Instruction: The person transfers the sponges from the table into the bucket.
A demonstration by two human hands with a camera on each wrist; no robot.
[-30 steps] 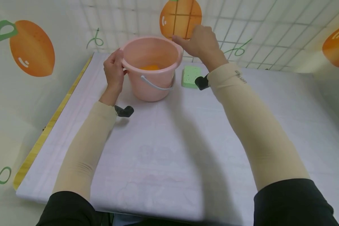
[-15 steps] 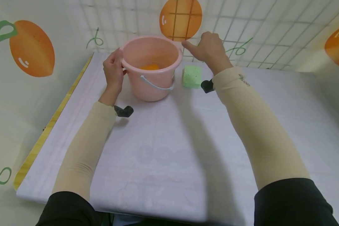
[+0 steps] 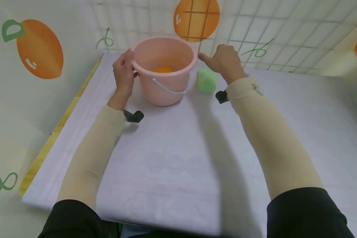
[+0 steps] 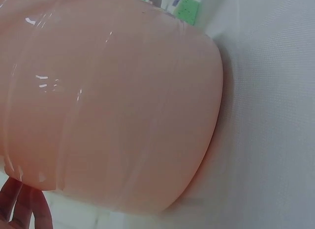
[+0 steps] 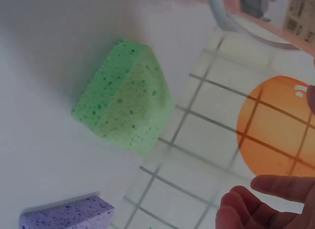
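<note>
A pink bucket (image 3: 165, 71) with a white handle (image 3: 169, 90) stands at the back of the table, with something orange (image 3: 162, 69) in its bottom. My left hand (image 3: 128, 61) grips the rim on the bucket's left side, thumb over the edge. In the left wrist view the bucket wall (image 4: 108, 101) fills the frame, and my fingertips (image 4: 24, 209) show at the lower left. My right hand (image 3: 217, 61) hovers just right of the rim, above a green sponge (image 3: 206, 80), holding nothing, index finger pointing at the bucket. The right wrist view shows the green sponge (image 5: 125, 98) below my loosely curled fingers (image 5: 256, 204).
A purple sponge (image 5: 66, 214) lies near the green one, by the tiled back wall (image 3: 285, 39) with orange fruit stickers. The white cloth-covered table (image 3: 181, 158) has a wooden edge (image 3: 59, 125) on the left. A wall stands close on the left.
My right hand has left the far side of the bucket's rim and moved right and down over the green sponge. The left hand keeps its hold on the rim.
</note>
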